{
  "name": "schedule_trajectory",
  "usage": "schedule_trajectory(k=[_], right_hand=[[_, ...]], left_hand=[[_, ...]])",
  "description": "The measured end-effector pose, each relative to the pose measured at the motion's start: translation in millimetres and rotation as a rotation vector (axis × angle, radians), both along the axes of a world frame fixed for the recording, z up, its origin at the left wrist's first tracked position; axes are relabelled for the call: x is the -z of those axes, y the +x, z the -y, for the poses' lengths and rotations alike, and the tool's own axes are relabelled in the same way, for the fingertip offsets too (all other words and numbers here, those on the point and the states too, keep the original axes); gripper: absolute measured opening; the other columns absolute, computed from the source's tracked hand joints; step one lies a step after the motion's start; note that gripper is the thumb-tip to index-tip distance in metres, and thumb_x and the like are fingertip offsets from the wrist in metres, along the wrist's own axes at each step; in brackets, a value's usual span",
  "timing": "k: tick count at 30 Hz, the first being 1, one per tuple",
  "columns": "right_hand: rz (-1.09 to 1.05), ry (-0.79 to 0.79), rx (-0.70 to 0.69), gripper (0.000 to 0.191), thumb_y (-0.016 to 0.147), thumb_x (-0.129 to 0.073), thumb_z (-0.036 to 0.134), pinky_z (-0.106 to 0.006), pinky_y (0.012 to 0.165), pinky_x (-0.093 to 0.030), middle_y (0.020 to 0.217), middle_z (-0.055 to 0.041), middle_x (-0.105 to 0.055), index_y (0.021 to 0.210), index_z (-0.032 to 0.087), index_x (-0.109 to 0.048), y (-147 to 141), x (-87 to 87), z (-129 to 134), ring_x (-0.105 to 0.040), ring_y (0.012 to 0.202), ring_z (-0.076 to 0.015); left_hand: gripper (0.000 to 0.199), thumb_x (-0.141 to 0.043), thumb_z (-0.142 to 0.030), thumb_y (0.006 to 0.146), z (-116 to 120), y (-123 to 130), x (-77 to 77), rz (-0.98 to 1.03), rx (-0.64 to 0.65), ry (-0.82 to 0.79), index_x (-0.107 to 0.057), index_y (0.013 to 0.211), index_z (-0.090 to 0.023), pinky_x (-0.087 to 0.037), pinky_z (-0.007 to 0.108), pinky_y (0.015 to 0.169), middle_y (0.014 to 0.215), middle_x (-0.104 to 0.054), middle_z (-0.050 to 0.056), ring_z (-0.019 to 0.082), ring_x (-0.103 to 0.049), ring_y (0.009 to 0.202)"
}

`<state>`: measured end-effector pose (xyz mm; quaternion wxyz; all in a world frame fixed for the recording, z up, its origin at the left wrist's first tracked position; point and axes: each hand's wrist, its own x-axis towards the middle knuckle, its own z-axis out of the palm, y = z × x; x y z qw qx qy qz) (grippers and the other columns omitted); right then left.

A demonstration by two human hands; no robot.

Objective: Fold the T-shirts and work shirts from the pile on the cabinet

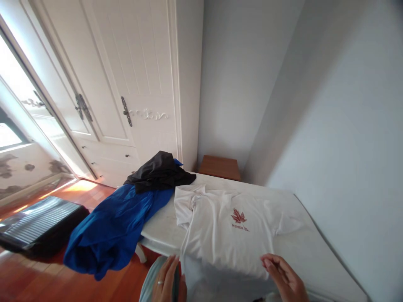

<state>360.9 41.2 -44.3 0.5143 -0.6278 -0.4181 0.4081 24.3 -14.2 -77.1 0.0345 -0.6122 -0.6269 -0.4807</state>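
Note:
A white T-shirt point(220, 226) with a red maple leaf print lies wrinkled across a white table point(315, 260), its lower part hanging over the near edge. My left hand point(168, 279), with a ring on one finger, is at the shirt's lower left; its fingers are close together, and whether they pinch the fabric is hidden. At the shirt's lower right edge, my right hand point(283, 277) has its thumb and index finger pinched together on the hem. Blue cloth point(116, 226) and black cloth point(157, 172) are heaped at the table's left end, the blue one hanging toward the floor.
A white wardrobe point(147, 75) stands behind the table on the left. Beyond the table's far edge is a brown wooden stand point(219, 167). A dark ribbed case point(40, 222) lies on the reddish floor at left. A grey wall point(346, 138) borders the right side.

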Motion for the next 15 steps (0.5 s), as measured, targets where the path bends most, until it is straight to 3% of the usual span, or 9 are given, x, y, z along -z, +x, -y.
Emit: schedule_trajectory(k=[3, 6, 8, 11, 13, 15], right_hand=[[0.057, 0.031, 0.000, 0.058, 0.069, -0.072, 0.070, -0.024, 0.083, -0.059, 0.100, -0.0107, -0.072, 0.093, 0.017, -0.071, 9, 5.4, 5, -0.070, 0.095, -0.0255], [0.185, 0.049, -0.025, 0.061, 0.070, -0.067, 0.072, -0.024, 0.080, -0.059, 0.102, -0.0115, -0.071, 0.093, 0.016, -0.071, 23, -1.5, -5, -0.069, 0.095, -0.0255], [0.326, 0.084, -0.033, 0.061, 0.074, -0.061, 0.073, -0.027, 0.081, -0.059, 0.104, -0.0114, -0.071, 0.096, 0.017, -0.071, 30, -10.0, -22, -0.069, 0.095, -0.0249], [0.563, 0.215, -0.069, 0.059, 0.082, -0.051, 0.066, -0.035, 0.094, -0.055, 0.118, -0.0112, -0.067, 0.111, 0.017, -0.068, 37, -19.9, -58, -0.066, 0.104, -0.0250], [0.735, 0.288, -0.085, 0.056, 0.084, -0.049, 0.054, -0.042, 0.109, -0.046, 0.131, -0.0124, -0.061, 0.122, 0.016, -0.064, 42, -21.3, -85, -0.059, 0.121, -0.0272], [0.925, 0.214, -0.067, 0.055, 0.080, -0.054, 0.040, -0.049, 0.117, -0.036, 0.142, -0.0141, -0.052, 0.128, 0.014, -0.061, 49, -18.9, -108, -0.047, 0.136, -0.0306]], left_hand=[[0.040, -0.052, -0.027, 0.093, -20, 14, -8.0, 0.101, 0.004, -0.040, -0.058, 0.131, -0.035, -0.057, 0.050, 0.096, 0.127, -0.064, 0.011, 0.029, -0.063, 0.117], [0.029, -0.049, -0.030, 0.094, -63, 24, -35.3, 0.139, 0.053, -0.038, -0.062, 0.120, -0.030, -0.055, 0.049, 0.098, 0.119, -0.066, 0.010, 0.028, -0.063, 0.115], [0.030, -0.044, -0.032, 0.095, -102, 28, -57.2, 0.128, 0.061, -0.067, -0.062, 0.118, -0.024, -0.052, 0.049, 0.101, 0.116, -0.066, 0.012, 0.030, -0.061, 0.115], [0.040, -0.049, -0.027, 0.089, -159, 31, -82.1, -0.008, 0.061, -0.300, -0.060, 0.125, -0.011, -0.045, 0.049, 0.105, 0.125, -0.061, 0.021, 0.035, -0.057, 0.118], [0.041, -0.054, -0.025, 0.086, -189, 30, -89.6, -0.049, 0.043, -0.409, -0.060, 0.121, -0.005, -0.043, 0.053, 0.102, 0.123, -0.060, 0.026, 0.039, -0.054, 0.119], [0.028, -0.058, -0.022, 0.081, -209, 24, -90.6, -0.004, 0.074, -0.482, -0.066, 0.104, -0.007, -0.045, 0.050, 0.092, 0.107, -0.066, 0.022, 0.038, -0.059, 0.110]])
